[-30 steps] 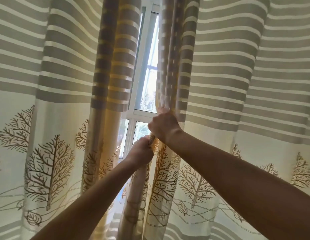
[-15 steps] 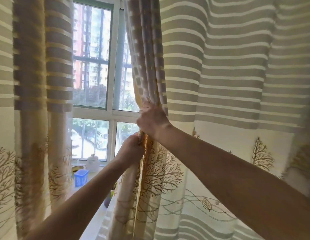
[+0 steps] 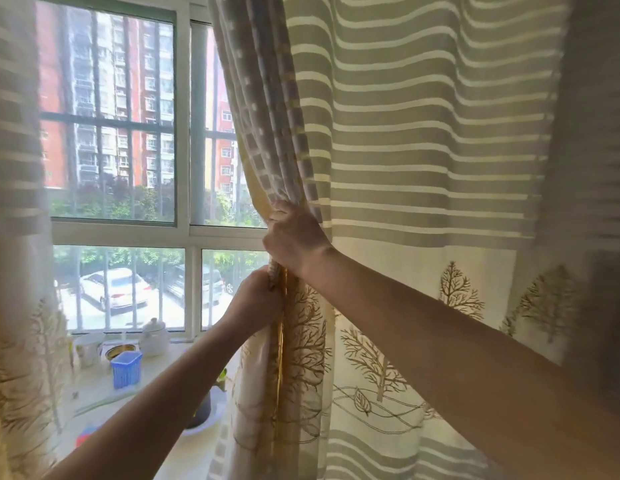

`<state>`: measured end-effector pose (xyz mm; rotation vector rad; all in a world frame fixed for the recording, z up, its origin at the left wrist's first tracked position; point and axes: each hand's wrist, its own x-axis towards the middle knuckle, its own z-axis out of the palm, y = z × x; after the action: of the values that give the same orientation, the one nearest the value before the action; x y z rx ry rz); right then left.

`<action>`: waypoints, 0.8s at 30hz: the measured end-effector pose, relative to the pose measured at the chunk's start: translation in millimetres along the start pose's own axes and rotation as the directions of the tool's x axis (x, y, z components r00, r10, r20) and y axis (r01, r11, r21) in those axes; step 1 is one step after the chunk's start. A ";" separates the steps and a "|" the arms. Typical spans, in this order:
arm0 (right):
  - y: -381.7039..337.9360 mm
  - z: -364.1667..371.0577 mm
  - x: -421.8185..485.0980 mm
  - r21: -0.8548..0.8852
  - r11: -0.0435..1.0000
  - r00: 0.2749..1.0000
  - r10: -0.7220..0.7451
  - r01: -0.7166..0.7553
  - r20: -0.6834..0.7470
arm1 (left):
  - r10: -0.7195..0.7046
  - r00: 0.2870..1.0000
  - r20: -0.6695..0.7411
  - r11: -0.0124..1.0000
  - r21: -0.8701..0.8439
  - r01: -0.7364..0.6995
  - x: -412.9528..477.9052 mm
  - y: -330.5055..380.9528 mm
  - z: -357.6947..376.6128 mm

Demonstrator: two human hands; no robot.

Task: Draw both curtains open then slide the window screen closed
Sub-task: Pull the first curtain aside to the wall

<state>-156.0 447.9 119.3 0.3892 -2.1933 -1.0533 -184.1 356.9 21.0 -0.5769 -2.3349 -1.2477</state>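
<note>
Both hands grip the gathered edge of the right curtain [image 3: 422, 133], one fist above the other. The right hand [image 3: 294, 237] is on top, its fingers [image 3: 279, 214] curled tight and pressed together around the bunched folds. Just below it, almost touching, the left hand [image 3: 256, 301] is closed the same way on the same edge, knuckles toward the glass. Above the fingers the cloth fans up in pleats; below them it hangs in a narrow bundle.

The left curtain [image 3: 14, 202] hangs blurred, well apart from both hands, at the far left. Between the 2 curtains the window [image 3: 184, 233] shows, beyond the fingers, with bars and buildings outside. I cannot tell where the screen sits.

Below and left of the left hand, on the sill [image 3: 156, 372], stand a blue basket [image 3: 126, 369], a white jar [image 3: 153, 336] and a cup [image 3: 88, 348].
</note>
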 end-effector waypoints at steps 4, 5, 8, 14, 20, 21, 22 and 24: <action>18.6 10.4 -15.6 0.029 0.999 1.000 0.025 -0.025 -0.004 | 0.029 1.000 0.004 0.999 -0.043 -0.029 0.6 20.5 20.7; 23.8 13.6 -20.1 0.027 0.999 1.000 0.030 -0.030 0.004 | 0.033 0.999 0.013 0.998 -0.050 -0.032 0.8 25.8 26.1; 36.8 23.6 -30.2 0.036 0.998 0.999 0.044 -0.045 0.021 | 0.044 0.998 0.051 0.997 -0.064 -0.041 3.3 36.9 39.6; 51.5 41.6 -38.5 0.003 0.995 0.994 0.100 -0.100 0.033 | 0.111 0.987 0.113 0.991 -0.081 -0.102 15.0 45.6 58.9; 64.0 53.9 -37.5 -0.032 0.991 0.988 0.132 -0.130 0.077 | 0.164 0.978 0.126 0.980 -0.132 -0.147 32.3 48.9 78.4; 67.1 58.0 -39.1 -0.049 0.990 0.987 0.139 -0.136 0.081 | 0.171 0.977 0.126 0.978 -0.140 -0.153 36.3 49.3 84.8; 69.7 61.5 -40.5 -0.059 0.988 0.985 0.147 -0.142 0.089 | 0.173 0.977 0.123 0.977 -0.146 -0.155 39.1 49.8 90.4; 77.4 71.4 -46.1 -0.060 0.986 0.981 0.161 -0.156 0.109 | 0.163 0.978 0.129 0.976 -0.166 -0.141 43.1 53.5 103.6</action>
<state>-169.1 561.8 126.7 0.1314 -2.2498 -1.0642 -208.5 478.5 28.2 -0.9078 -2.2679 -1.3648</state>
